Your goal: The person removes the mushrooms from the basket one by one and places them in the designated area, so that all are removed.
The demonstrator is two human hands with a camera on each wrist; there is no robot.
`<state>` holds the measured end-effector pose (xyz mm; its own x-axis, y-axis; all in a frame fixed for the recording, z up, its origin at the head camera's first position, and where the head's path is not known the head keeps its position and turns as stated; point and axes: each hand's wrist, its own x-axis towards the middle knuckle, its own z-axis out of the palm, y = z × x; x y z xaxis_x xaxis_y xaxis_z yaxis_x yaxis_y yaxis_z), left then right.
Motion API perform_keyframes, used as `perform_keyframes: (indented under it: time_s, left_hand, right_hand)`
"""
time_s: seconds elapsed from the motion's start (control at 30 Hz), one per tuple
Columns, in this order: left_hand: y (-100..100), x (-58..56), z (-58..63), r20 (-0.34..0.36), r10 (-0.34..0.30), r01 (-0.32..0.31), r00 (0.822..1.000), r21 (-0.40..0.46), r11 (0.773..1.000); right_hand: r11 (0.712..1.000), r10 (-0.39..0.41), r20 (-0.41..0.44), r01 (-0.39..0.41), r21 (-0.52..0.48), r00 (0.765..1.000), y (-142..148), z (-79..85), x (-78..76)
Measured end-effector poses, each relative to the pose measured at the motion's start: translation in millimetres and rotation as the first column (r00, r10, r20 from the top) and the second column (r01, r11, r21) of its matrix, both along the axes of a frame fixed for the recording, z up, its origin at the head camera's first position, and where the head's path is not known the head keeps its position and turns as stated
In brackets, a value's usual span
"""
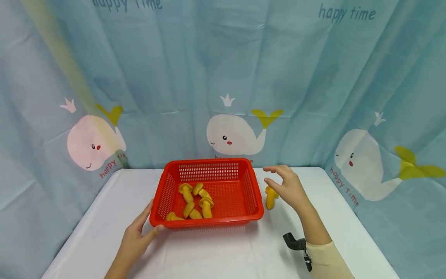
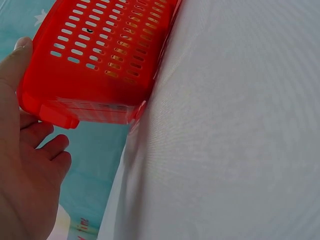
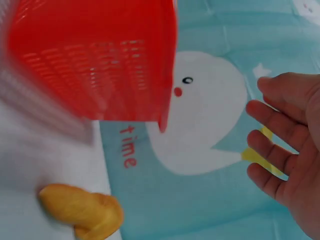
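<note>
Right hand [image 1: 288, 186]: fingers released, thumb and forefinger parted, nothing held. It hangs above the table, fingertips toward the basket's right side. Nearest below: a lone yellow mushroom [image 1: 270, 201], lying on the white table [image 1: 216, 257] just beside the basket. From the fingertips it lies downward and toward the person; right wrist view shows it well apart from them. Long axis roughly front to back, stem end toward the person, cap end away, partly hidden by the hand. Right hand clearly the nearer; the basket stands between mushroom and left hand. Left hand [image 1: 135, 234]: grasps the red basket [image 1: 216, 222] at its near left corner, thumb and fingers around the rim. Inside, several yellow mushrooms [image 1: 206, 209] lie toward the left.
</note>
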<state>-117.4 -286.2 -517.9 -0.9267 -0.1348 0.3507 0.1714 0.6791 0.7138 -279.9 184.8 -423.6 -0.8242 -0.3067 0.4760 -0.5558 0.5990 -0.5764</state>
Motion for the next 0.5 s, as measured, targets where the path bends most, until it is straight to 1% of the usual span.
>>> perform_keyframes:
  time_s: [0.1, 0.3, 0.5]
  left_hand:
    - [0.4, 0.2, -1.3, -0.011, -0.002, 0.002, 1.0, 0.005, 1.0]
    - [1.2, 1.3, -0.1, -0.003, 0.007, -0.007, 1.0, 0.001, 1.0]
    - [2.4, 1.5, 0.6, -0.004, 0.007, -0.007, 1.0, -0.006, 1.0]
  right_hand:
    - [0.999, 0.033, -0.023, -0.033, 0.02, 0.999, -6.6, 10.7, -1.0]
    - [0.993, 0.112, -0.074, -0.108, 0.054, 0.991, -21.1, 33.7, -2.6]
    - [0.983, 0.164, -0.101, -0.154, 0.101, 0.981, -35.6, 50.7, -4.9]
